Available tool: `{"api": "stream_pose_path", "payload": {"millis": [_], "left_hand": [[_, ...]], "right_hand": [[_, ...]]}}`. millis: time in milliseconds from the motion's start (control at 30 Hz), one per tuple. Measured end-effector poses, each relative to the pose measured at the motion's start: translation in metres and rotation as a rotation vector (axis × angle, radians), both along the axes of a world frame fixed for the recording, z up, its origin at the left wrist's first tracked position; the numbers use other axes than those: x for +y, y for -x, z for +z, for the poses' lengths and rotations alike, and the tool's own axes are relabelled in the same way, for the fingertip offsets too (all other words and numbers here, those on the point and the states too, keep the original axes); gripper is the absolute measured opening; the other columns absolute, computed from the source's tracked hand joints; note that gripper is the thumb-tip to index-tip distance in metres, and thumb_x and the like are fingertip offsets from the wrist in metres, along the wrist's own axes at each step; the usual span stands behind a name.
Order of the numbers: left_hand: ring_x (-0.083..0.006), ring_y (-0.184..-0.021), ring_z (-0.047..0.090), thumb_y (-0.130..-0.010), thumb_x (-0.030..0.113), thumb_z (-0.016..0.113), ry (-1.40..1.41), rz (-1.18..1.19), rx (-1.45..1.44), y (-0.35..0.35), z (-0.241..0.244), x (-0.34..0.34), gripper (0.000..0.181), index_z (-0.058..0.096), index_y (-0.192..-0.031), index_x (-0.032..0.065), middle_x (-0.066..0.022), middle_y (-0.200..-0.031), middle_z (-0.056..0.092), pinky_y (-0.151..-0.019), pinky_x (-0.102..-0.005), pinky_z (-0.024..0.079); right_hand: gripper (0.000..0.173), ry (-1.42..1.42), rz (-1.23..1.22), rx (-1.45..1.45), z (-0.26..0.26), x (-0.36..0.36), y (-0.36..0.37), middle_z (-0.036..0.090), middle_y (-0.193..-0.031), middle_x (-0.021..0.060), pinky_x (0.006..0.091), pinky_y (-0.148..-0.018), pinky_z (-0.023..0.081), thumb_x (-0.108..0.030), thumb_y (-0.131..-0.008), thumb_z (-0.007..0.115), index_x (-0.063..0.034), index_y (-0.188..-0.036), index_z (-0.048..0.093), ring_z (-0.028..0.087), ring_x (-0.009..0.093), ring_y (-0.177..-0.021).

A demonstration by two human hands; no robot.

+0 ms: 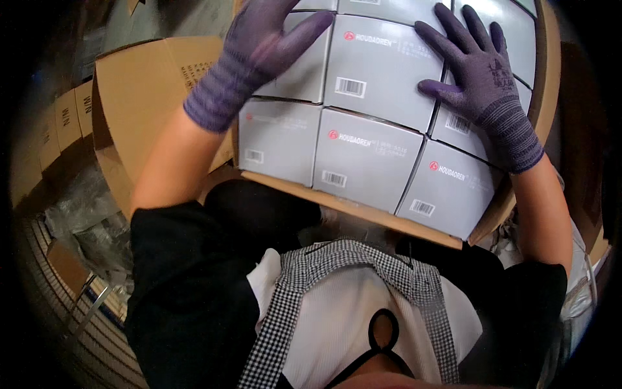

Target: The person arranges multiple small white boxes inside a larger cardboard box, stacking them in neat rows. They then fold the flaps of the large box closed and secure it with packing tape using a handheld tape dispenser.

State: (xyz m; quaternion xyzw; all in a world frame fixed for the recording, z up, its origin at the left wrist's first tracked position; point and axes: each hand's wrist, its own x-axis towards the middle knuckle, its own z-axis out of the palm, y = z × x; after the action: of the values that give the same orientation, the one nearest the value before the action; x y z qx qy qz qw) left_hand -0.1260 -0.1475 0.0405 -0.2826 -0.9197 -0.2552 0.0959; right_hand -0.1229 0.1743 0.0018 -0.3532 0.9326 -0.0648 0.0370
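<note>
Grey product cartons (384,63) stand packed side by side in rows inside a large open cardboard box (546,73). Each visible face bears printing, and several show a red logo and a barcode. My right hand (476,68), in a purple-grey knit glove, lies over the cartons at the right with its fingers spread. My left hand (265,41), gloved the same way, is over the upper left cartons. Its thumb reaches out across a carton, while its fingertips are cut off by the top of the view. Neither hand shows anything held.
A brown cardboard flap (146,92) with printing sticks out to the left. Several brown cartons (65,119) line the far left. Crumpled clear plastic (92,223) lies below them, beside a slatted surface (104,335). Whitish plastic wrapping (578,272) is at the lower right.
</note>
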Motion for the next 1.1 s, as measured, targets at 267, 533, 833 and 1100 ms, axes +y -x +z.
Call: {"api": "stream_pose_path", "payload": {"millis": [267,533,833,1100], "left_hand": [[-0.0303,-0.116,0.063,-0.088,0.018,0.075,0.0,0.649,-0.722,-0.151,0.05,-0.063,0.05,0.06,-0.132,0.0015,-0.0182,-0.134,0.059,-0.102,-0.0379,0.05],[-0.027,-0.122,0.061,-0.083,0.051,0.08,0.012,0.56,-1.743,-0.282,-0.029,-0.141,0.086,0.049,-0.145,-0.0007,-0.0195,-0.135,0.062,-0.105,-0.0364,0.047],[-0.0341,-0.132,0.054,-0.1,0.069,0.039,-1.82,0.953,-1.905,-0.269,0.094,-0.137,0.083,0.046,-0.148,0.0023,-0.019,-0.149,0.051,-0.117,-0.0478,0.038],[-0.0487,-0.143,0.033,-0.087,0.048,0.071,0.065,0.462,-0.448,-0.186,0.041,0.004,0.085,0.041,-0.152,0.0022,-0.0279,-0.156,0.036,-0.118,-0.0608,0.025]], "right_hand": [[0.085,-0.2,-0.027,-0.037,-0.003,-0.002,0.007,0.025,-0.168,0.0057,0.0653,-0.123,0.012,-0.074,-0.085,0.058,-0.0402,-0.158,0.033,0.022,0.037,-0.154],[0.087,0.077,0.015,0.086,-0.02,0.002,0.009,0.021,-0.17,0.0036,0.0639,-0.124,0.009,-0.073,-0.084,0.062,-0.0413,-0.159,0.031,0.017,0.035,-0.156],[0.086,-0.488,-0.052,-0.113,0.015,-0.017,0.013,0.021,-0.17,0.002,0.0663,-0.123,0.01,-0.079,-0.084,0.055,-0.044,-0.159,0.029,0.02,0.036,-0.155],[0.07,-0.29,0.091,-0.342,0.014,0.009,0.036,0.014,-0.172,0.0043,0.0669,-0.122,0.009,-0.058,-0.098,0.049,-0.0358,-0.161,0.027,0.013,0.042,-0.156]]}}
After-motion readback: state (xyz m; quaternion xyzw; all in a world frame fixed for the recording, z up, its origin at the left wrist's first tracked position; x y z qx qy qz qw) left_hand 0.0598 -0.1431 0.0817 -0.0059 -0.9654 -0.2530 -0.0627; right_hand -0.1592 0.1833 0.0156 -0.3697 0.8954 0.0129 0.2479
